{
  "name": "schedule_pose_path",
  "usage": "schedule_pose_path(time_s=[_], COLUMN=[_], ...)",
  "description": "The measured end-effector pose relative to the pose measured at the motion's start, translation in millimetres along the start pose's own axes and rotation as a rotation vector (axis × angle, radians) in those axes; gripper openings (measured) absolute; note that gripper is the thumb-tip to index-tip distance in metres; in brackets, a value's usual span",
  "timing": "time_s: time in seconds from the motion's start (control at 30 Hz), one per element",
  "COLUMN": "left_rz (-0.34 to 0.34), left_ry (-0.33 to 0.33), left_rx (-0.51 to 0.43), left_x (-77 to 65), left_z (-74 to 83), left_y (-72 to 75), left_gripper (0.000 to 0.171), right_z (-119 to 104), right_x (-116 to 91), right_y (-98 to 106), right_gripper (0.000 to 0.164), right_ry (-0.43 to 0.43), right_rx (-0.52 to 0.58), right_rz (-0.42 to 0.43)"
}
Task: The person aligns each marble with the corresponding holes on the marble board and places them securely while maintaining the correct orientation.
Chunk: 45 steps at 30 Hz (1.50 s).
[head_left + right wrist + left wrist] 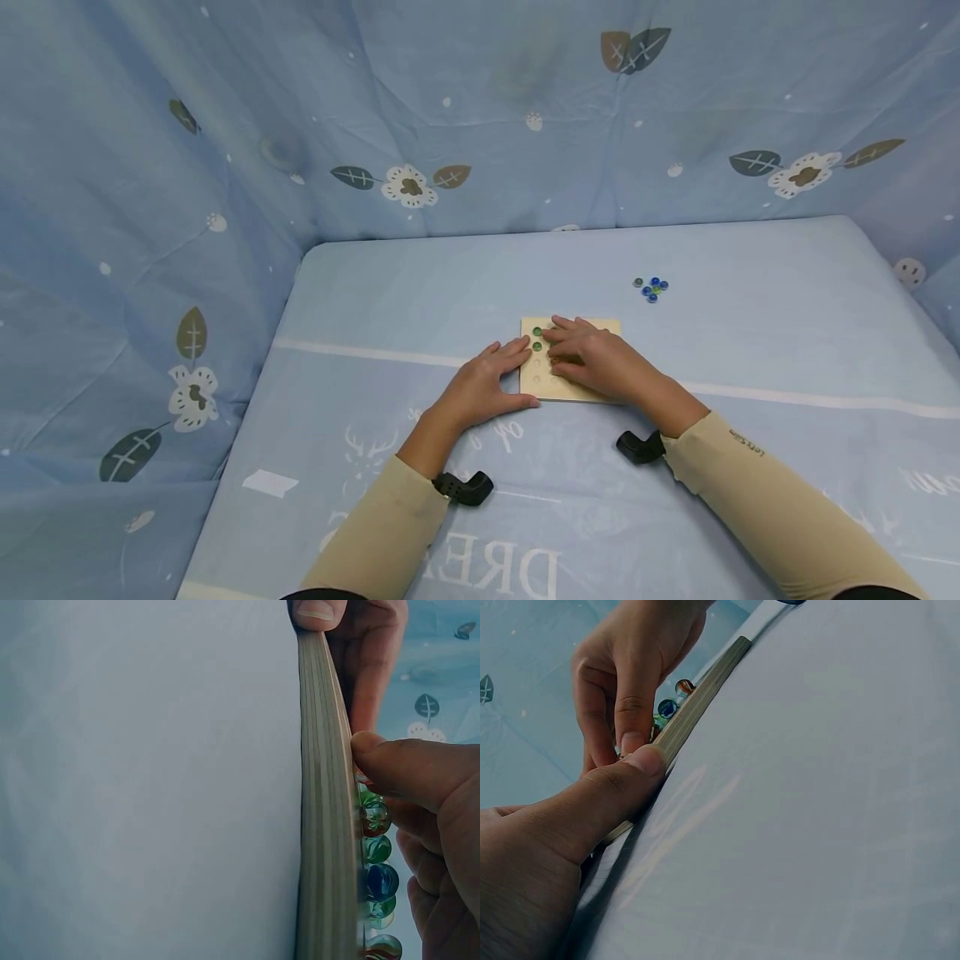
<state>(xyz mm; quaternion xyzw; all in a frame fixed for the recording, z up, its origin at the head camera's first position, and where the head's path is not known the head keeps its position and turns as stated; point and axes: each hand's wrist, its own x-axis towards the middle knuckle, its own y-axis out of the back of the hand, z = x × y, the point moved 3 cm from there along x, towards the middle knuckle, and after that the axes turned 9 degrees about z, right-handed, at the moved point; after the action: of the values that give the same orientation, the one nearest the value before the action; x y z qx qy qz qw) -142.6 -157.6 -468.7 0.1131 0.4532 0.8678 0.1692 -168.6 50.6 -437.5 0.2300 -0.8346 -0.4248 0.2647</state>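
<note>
A pale wooden board [528, 390] with rows of shallow round hollows lies on the covered table. Green marbles [537, 347] sit in hollows at its left side. More marbles, blue [382, 882], green and orange-swirled, stand along the board in the right wrist view. My left hand [483, 387] rests at the board's near left corner, thumb pressed to the near edge and fingers fairly straight along the left side. Over the board, my right hand [596, 358] pinches a small orange-brown marble [555, 361] between thumb and fingertips, low at the surface. That hand covers much of the board.
Several loose marbles [655, 282], mostly blue, lie in a group behind the board to the right. A light blue printed cloth [420, 292] covers the table. Patterned curtain [487, 108] hangs behind and to the left. A white patch [270, 482] lies at the left.
</note>
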Motion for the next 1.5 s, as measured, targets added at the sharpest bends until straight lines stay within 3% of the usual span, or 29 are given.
schedule_pose_path(time_s=[0.57,0.73,1.03,1.17,1.33,1.5], left_rz=[-0.001,0.015,0.024,0.024,0.029,0.026], left_ry=[-0.005,-0.018,-0.001,0.005,0.007,0.014], left_rx=[-0.001,0.011,0.017,0.017,0.015,0.012], left_x=[-0.4,3.5,5.0,4.3,3.2,0.9], left_z=[1.8,3.5,2.8,2.1,1.2,0.5], left_y=[-0.9,2.5,1.5,0.7,-0.2,-1.4], left_gripper=[0.085,0.085,0.086,0.087,0.087,0.086], right_z=[1,6,30,49,78,101], right_x=[-1,3,6,5,1,-6], right_y=[5,19,49,64,80,86], right_gripper=[0.027,0.035,0.033,0.034,0.039,0.045], right_ry=[-0.042,-0.116,-0.225,-0.309,-0.492,-0.622], right_rx=[0.022,0.05,0.028,0.027,0.105,0.16], right_rz=[-0.014,0.051,0.191,0.261,0.355,0.413])
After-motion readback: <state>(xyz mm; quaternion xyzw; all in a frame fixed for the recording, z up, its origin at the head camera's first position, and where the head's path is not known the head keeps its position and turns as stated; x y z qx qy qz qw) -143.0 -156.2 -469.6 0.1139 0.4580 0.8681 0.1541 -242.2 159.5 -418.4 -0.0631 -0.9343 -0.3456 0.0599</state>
